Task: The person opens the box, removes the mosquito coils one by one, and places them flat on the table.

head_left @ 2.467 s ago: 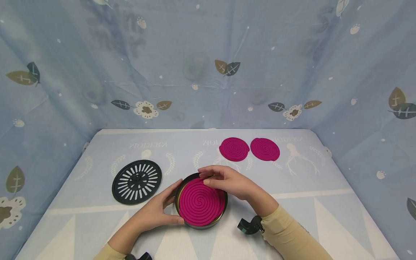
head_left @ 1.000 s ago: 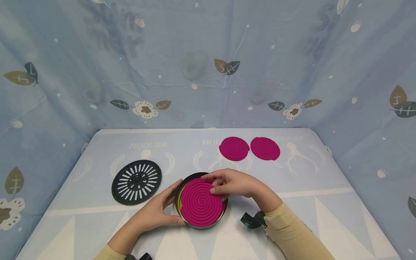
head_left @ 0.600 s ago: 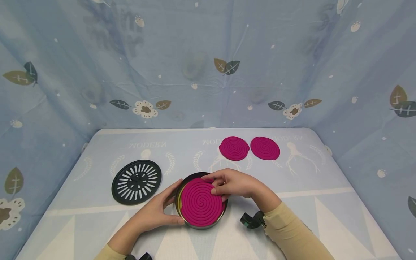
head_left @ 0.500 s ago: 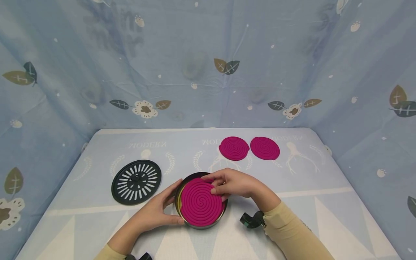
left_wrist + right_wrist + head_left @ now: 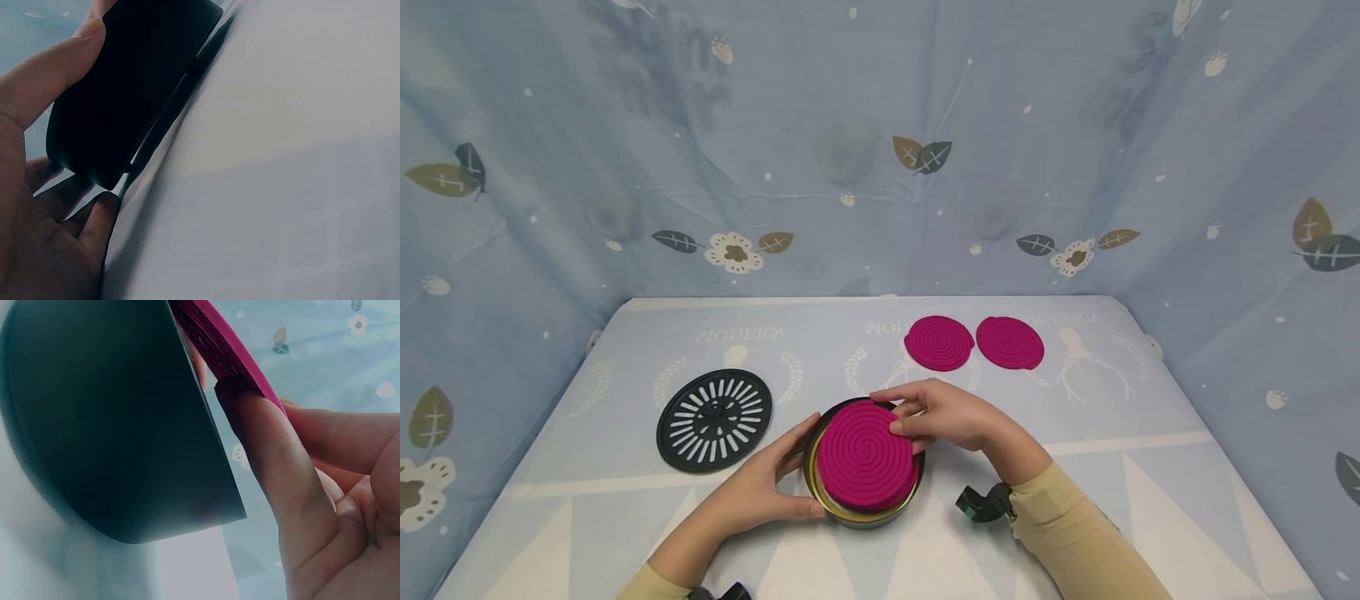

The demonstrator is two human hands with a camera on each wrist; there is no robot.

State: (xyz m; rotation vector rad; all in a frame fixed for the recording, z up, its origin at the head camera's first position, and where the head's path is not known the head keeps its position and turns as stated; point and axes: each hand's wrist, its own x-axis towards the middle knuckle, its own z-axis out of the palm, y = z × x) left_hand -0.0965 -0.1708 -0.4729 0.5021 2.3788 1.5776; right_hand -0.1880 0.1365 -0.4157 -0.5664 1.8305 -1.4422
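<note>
I see the left hand (image 5: 769, 487) gripping the left side of the dark round container (image 5: 859, 523), thumb and fingers spread round its wall. The right hand (image 5: 946, 412) pinches the far-right edge of the magenta spiral coaster (image 5: 863, 454), over the container's mouth. A black slotted disc (image 5: 717, 410) lies left.

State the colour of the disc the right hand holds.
The disc is magenta; head view shows it best.

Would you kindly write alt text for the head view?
A person's left hand grips a round dark tin while the right hand pinches a magenta spiral mat at the tin's opening; two similar mats and a black slotted disc lie on the table.
</note>
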